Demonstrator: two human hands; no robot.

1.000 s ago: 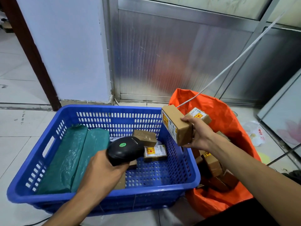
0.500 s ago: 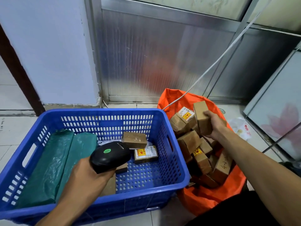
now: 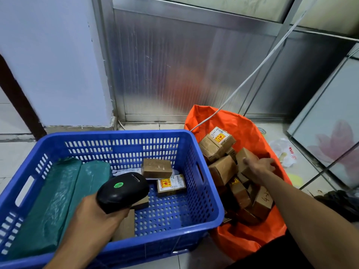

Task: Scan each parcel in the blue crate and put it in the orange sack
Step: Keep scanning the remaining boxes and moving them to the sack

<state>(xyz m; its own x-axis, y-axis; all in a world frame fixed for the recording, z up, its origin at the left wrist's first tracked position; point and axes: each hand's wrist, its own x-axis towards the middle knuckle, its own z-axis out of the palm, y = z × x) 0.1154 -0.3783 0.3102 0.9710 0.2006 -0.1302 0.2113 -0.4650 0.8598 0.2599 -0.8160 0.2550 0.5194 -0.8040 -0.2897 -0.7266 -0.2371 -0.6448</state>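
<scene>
The blue crate (image 3: 116,135) stands on the floor and holds two green wrapped parcels (image 3: 58,200), a plain brown box (image 3: 157,168), a box with a yellow and red label (image 3: 171,185) and another box (image 3: 126,227) partly hidden by my wrist. Over the crate, my left hand (image 3: 91,222) grips the black scanner (image 3: 122,191). To the right, the orange sack (image 3: 242,125) is full of several cardboard boxes. My right hand (image 3: 261,166) reaches into it, fingers stretched onto a brown box (image 3: 245,159) lying among the others; the fingertips are blurred.
A white cable (image 3: 252,73) runs from the sack up to the right across the metal wall panels. A crumpled plastic bag (image 3: 283,152) lies on the floor right of the sack, beside a glass panel with a flower print (image 3: 330,144). A dark bundle (image 3: 340,202) lies at right.
My right hand carried the box from above the crate's right rim over into the sack and lowered it onto the pile. The left hand with the scanner stayed over the crate.
</scene>
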